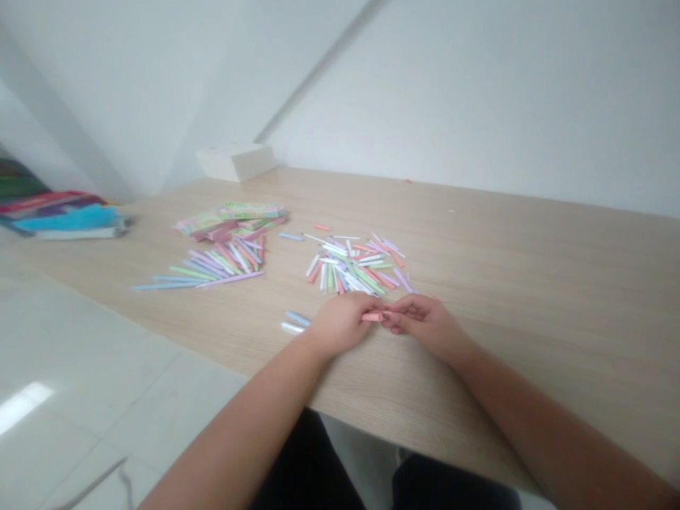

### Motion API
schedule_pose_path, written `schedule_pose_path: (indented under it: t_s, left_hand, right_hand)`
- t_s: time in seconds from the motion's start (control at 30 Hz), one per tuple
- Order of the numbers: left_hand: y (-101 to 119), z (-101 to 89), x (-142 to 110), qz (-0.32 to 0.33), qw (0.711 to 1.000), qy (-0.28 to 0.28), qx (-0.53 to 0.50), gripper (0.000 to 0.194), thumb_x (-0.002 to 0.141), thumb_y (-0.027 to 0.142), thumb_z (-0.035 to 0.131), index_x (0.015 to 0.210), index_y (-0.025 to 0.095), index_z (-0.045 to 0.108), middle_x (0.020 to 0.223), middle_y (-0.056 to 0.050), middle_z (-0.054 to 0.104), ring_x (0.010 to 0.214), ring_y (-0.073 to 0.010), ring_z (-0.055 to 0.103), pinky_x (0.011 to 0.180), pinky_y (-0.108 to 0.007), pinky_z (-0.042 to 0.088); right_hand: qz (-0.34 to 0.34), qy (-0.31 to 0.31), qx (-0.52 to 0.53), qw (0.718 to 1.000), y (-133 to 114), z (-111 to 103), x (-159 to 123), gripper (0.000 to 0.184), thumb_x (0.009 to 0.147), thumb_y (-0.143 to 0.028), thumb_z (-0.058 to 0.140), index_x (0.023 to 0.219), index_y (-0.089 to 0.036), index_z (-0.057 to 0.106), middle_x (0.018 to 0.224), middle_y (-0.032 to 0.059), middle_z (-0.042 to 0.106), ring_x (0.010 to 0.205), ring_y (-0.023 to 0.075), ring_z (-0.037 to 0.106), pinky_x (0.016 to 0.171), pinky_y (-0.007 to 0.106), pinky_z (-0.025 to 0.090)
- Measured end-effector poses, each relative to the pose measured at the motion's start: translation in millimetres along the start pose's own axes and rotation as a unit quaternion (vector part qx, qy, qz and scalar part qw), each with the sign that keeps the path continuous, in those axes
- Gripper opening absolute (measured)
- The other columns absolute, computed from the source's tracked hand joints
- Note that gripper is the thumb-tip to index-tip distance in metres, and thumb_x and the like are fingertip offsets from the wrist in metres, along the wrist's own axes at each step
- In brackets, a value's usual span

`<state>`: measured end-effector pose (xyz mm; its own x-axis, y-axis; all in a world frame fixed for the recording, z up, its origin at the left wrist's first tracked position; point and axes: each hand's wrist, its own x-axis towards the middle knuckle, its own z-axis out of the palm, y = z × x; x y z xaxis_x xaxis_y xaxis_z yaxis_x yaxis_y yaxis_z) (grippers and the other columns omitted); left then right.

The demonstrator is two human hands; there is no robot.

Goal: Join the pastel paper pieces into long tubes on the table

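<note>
My left hand (348,320) is closed around a short salmon-pink pen piece (372,316), which points to the right. The fingertips of my right hand (417,319) are pinched together at the right end of this piece; what exactly lies between them is too blurred to make out. Just beyond both hands lies a loose pile of short pastel pen parts (353,263) in white, green, pink, purple and blue. A blue piece (297,319) and a whitish piece (293,328) rest side by side to the left of my left hand.
A row of longer pastel pens (226,258) lies to the left, before a stack of flat printed packs (234,218). A white box (236,161) stands against the wall. Colourful bags (69,216) are heaped at far left. The table edge (372,433) runs close to my body.
</note>
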<state>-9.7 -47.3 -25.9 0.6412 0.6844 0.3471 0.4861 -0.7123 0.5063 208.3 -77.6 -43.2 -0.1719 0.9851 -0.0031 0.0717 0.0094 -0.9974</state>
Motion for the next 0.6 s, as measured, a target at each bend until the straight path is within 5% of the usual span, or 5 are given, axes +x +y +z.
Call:
schedule_pose_path:
  t_s: [0.23, 0.6]
  left_hand:
    - [0.2, 0.0, 0.1, 0.002, 1.000, 0.000, 0.002, 0.025, 0.097, 0.032, 0.050, 0.091, 0.019, 0.071, 0.092, -0.005, 0.073, 0.084, -0.0181, 0.064, 0.072, -0.028, 0.044]
    - [-0.1, -0.1, -0.9, 0.001, 1.000, 0.000, 0.005, 0.035, 0.101, 0.036, 0.044, 0.082, 0.017, 0.066, 0.083, -0.004, 0.068, 0.076, -0.0163, 0.059, 0.067, -0.028, 0.039]
  right_hand:
    - [-0.074, 0.004, -0.098, 0.992, -1.6, -2.5, -0.9, 0.027, 0.080, -0.046, 0.079, 0.095, -0.023, 0.078, 0.081, 0.0042, 0.077, 0.071, 0.0184, 0.071, 0.070, 0.035, 0.061]
    - [-0.071, -0.004, -0.155, 0.985, 2.2, -2.5, -3.6, 0.026, 0.090, -0.046, 0.069, 0.104, -0.025, 0.077, 0.083, 0.0034, 0.076, 0.073, 0.0178, 0.069, 0.071, 0.033, 0.058]
